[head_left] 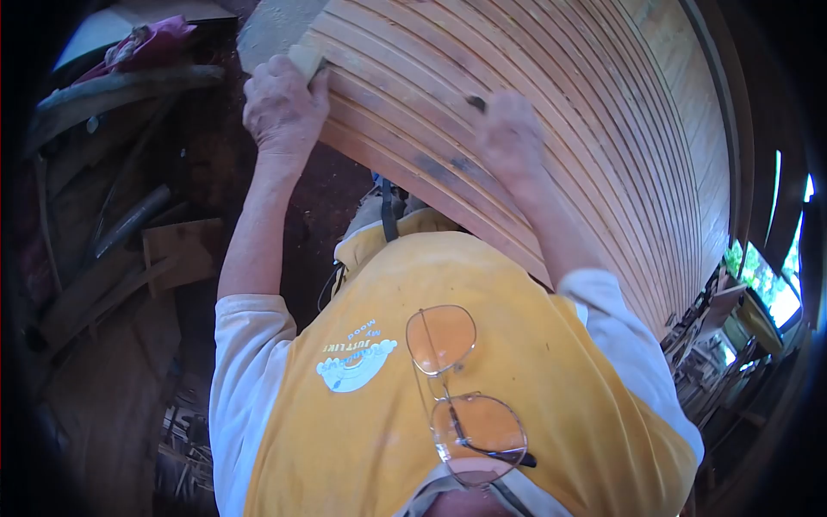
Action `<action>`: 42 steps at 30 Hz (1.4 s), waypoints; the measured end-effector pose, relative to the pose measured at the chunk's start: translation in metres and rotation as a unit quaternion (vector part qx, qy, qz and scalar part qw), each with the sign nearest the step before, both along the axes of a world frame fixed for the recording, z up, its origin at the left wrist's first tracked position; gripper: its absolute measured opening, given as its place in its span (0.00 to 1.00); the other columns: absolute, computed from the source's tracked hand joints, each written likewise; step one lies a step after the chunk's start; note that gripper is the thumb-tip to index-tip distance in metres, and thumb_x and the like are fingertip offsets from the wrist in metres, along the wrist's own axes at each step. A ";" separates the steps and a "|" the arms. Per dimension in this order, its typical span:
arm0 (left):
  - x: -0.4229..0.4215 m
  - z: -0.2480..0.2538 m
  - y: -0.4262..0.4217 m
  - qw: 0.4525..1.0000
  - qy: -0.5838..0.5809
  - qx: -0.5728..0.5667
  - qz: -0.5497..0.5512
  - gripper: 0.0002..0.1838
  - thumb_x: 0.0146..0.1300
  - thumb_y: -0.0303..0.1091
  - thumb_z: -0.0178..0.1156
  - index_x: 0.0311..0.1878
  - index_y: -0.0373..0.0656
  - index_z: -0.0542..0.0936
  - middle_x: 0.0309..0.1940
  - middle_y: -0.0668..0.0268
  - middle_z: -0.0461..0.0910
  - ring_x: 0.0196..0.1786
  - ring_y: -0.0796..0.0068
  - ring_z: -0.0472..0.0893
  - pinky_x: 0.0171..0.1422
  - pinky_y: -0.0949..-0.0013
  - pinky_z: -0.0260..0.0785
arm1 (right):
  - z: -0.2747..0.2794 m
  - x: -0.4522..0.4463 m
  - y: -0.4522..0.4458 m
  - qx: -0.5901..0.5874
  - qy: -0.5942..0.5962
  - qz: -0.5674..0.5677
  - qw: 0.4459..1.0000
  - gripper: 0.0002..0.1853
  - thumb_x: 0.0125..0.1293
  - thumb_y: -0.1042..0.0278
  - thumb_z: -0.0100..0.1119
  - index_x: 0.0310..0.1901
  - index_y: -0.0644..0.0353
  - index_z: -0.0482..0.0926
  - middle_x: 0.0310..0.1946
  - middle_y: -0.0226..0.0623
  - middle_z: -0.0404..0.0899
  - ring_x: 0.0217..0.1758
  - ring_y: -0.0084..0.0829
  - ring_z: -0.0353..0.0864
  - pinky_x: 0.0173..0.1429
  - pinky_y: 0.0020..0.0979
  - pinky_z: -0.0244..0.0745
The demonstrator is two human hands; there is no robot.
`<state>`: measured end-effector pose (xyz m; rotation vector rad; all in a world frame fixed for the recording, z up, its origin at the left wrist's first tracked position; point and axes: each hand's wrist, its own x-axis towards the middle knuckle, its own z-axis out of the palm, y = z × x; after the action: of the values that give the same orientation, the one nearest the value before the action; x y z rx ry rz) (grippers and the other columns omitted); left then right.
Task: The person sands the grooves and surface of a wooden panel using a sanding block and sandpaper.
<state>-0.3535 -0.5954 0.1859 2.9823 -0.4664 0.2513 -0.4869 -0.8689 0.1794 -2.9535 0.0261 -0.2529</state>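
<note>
A large curved wooden surface (405, 95) with many parallel strips and grooves spans the upper middle and right. At its upper left corner my left hand (282, 108) is closed around a pale block (306, 62), its fingers and thumb on either side. Over the middle of the strips is my right hand (510, 133), blurred and curled, with a small dark object (475, 102) showing at its fingers. What that object is cannot be made out. Dark smudges (439, 165) mark the wood below and left of my right hand.
Wooden boards and offcuts (181, 250) lean and lie at the left, below a pink cloth (151, 43). Eyeglasses (441, 339) hang on the yellow shirt. Piled scrap wood (706, 345) stands at the right, near a bright opening.
</note>
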 end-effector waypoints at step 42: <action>-0.274 -0.021 -0.287 0.831 -0.046 -0.272 -0.483 0.23 0.61 0.47 0.72 0.50 0.40 0.79 0.42 0.56 0.79 0.44 0.54 0.81 0.45 0.51 0.76 | 0.019 -0.360 -0.235 0.001 0.047 -0.098 0.994 0.14 0.61 0.61 0.72 0.40 0.57 0.78 0.38 0.41 0.79 0.44 0.48 0.80 0.45 0.48 0.75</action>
<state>-0.6272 -0.8820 0.1651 1.8758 -1.5121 0.3338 -0.8470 -1.1035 0.1987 -2.9600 0.3312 -0.1387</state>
